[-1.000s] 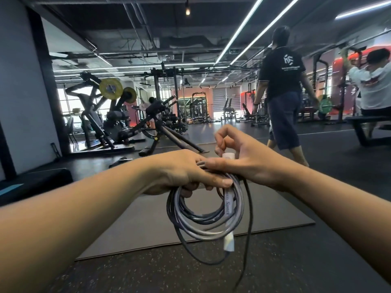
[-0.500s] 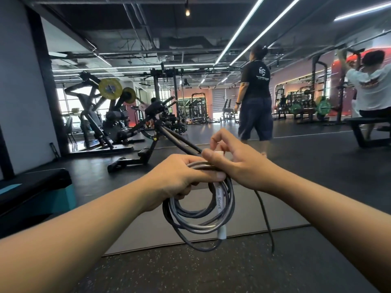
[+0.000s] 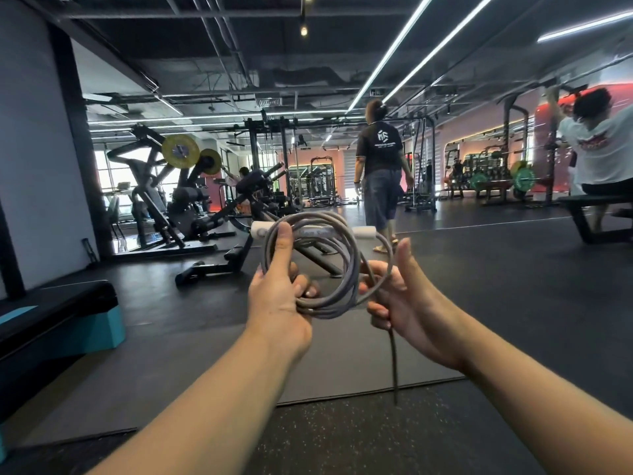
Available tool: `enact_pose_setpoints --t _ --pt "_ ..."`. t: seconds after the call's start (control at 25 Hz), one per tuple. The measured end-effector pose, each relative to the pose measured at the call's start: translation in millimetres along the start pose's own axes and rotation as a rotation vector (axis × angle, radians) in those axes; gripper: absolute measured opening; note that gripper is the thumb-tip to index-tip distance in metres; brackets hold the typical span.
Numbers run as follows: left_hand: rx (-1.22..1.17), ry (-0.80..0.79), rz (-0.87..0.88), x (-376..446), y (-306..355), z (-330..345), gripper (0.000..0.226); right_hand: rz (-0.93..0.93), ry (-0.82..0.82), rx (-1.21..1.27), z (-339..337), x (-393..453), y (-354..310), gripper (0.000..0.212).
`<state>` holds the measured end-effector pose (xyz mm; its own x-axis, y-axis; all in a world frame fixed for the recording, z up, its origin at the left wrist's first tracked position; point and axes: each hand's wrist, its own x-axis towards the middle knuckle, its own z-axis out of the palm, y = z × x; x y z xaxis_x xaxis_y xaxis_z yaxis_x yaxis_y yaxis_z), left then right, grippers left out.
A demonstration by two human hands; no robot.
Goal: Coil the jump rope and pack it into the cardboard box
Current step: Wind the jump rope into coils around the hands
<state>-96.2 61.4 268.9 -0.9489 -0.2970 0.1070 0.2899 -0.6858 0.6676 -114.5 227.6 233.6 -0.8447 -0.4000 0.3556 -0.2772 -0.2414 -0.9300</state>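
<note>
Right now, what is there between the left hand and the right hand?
In the head view, the coiled grey jump rope spans the gap between the left hand and the right hand; both grip it, and one loose end hangs below the right hand.

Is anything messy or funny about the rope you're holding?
A little. The grey jump rope coil is bunched in the left hand, loops uneven, white handle lying across the top. One loose grey rope tail dangles out of the right hand, not wound in yet. No cardboard box is in view.
</note>
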Motion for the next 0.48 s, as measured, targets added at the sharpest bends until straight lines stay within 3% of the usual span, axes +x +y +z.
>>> enact_pose_setpoints --t 0.08,0.12,0.28,0.4,0.48 --pt "-0.083 0.125 0.018 -5.3 -13.2 10.6 0.040 -0.082 0.016 0.104 23.1 1.5 8.2 0.102" --pt "-0.090 0.171 0.021 -7.9 -19.2 15.4 0.040 -0.112 0.070 0.154 35.9 3.8 11.6 0.092" --pt "0.080 0.257 0.067 -9.3 -41.4 16.4 0.051 -0.180 0.442 0.169 60.2 16.0 14.8 0.012" --pt "0.241 0.177 0.060 -5.6 -40.0 -0.1 0.056 -0.202 0.470 0.061 54.1 17.6 6.5 0.022" --pt "0.403 0.200 -0.013 -5.9 -32.4 -14.6 0.103 -0.216 0.428 -0.058 49.9 16.6 -0.8 0.022"
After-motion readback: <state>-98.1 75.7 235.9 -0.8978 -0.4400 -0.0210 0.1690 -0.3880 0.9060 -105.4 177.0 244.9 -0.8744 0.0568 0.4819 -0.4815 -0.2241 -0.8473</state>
